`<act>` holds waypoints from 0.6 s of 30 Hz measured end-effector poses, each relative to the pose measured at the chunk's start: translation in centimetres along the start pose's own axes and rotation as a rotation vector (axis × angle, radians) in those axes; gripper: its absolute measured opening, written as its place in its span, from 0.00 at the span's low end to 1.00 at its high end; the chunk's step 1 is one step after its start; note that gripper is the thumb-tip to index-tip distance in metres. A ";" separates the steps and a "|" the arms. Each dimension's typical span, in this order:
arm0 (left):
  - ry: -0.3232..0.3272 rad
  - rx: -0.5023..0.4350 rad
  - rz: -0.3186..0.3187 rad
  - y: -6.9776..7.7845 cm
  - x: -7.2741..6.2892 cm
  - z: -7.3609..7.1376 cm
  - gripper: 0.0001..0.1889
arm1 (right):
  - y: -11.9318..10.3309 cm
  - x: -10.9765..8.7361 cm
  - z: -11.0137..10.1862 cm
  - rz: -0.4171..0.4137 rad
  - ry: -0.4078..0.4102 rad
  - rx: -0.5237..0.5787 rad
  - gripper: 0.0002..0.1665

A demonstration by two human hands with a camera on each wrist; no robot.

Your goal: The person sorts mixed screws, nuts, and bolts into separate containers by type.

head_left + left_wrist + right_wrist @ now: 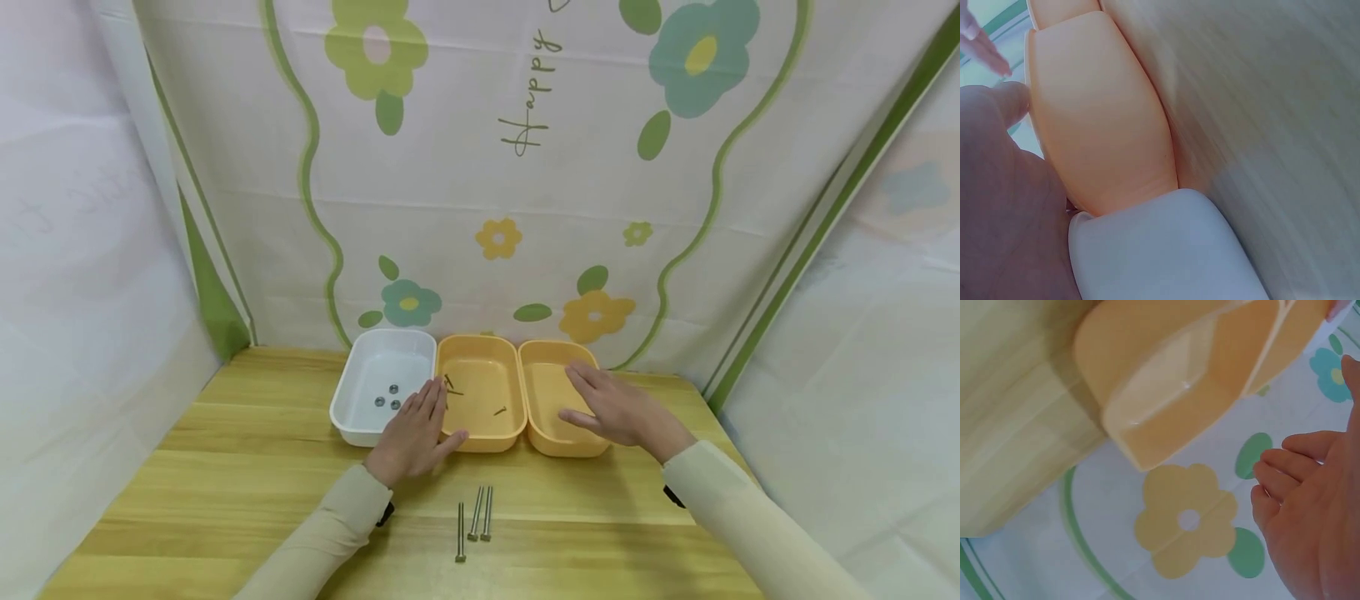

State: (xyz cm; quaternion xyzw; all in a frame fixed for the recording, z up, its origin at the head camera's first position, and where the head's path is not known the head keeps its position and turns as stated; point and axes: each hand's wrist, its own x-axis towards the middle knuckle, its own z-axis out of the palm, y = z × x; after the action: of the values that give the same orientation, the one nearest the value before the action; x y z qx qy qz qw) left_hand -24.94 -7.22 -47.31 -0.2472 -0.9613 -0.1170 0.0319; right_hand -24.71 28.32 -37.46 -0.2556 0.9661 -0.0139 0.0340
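Note:
My left hand lies across the adjoining rims of a white tray and the middle orange tray. Its fingers are straight, and in the left wrist view the thumb is at the orange rim. Three metal nuts sit in the white tray. Several small dark screws lie in the middle tray, some close by the left fingertips. Over the right orange tray is my right hand, its fingers extended and holding nothing. In the right wrist view, that tray's visible inside is bare.
Three long bolts lie on the wooden table in front of the trays. Directly behind the trays hangs a flower-printed cloth, and white cloth walls stand at both sides. The trays stand side by side in a row.

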 end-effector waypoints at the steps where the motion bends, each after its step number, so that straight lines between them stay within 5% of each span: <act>1: -0.002 -0.001 -0.001 0.0 0.0 0.0 0.48 | 0.3 -0.2 0.3 0.010 0.003 0.007 0.51; 18: -0.003 -0.002 -0.004 0.0 -0.1 0.0 0.48 | 3.5 -2.0 4.4 0.094 0.106 0.036 0.53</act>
State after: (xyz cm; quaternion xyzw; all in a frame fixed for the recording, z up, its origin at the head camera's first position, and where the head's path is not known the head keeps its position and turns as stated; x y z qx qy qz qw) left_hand -24.87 -7.25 -47.27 -0.2455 -0.9617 -0.1178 0.0300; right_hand -24.38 32.27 -41.91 -0.2080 0.9771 -0.0432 -0.0118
